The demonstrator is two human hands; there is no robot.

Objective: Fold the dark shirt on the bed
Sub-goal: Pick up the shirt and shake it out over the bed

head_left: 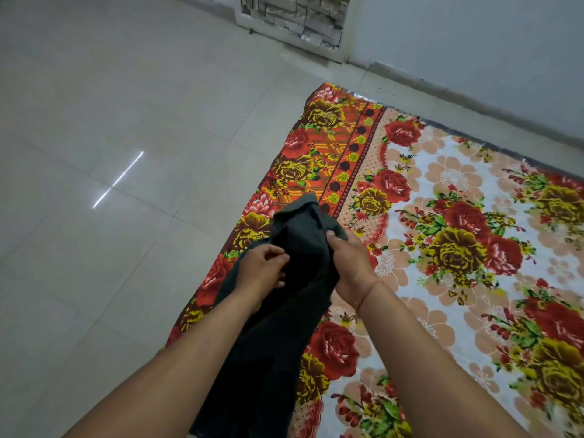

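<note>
Writing or brand marks do not show anywhere; the shirt [284, 311] is plain dark cloth with no readable label. One shirt is in view, held bunched and lifted in front of the person, above the near left edge of the bed [442, 191], its upper end rising to a rumpled peak between the hands and its lower part hanging down between the two bare forearms toward the bottom of the frame. Two hands grip it. The left hand [264, 273] has its fingers curled in, pinching a fold on the shirt's left side. The right hand [349, 263] is closed on the shirt's right side, thumb pressed on the front of the cloth, the other fingers hidden behind it. The hands sit near each other but apart, with dark cloth stretched between them. One thin red thread [368, 292] circles the right wrist. The bed is low, at floor level, and carries one sheet printed with red and yellow roses on a pale ground, with a red and orange border band [319, 153] along its left edge. Pale glossy tiles make up the floor [110, 121] to the left, where one bright streak of reflected light [118, 178] lies across a tile joint. A pale wall [474, 42] runs behind the bed, and at the top one framed panel with a stone pattern [300, 20] stands beside it.
</note>
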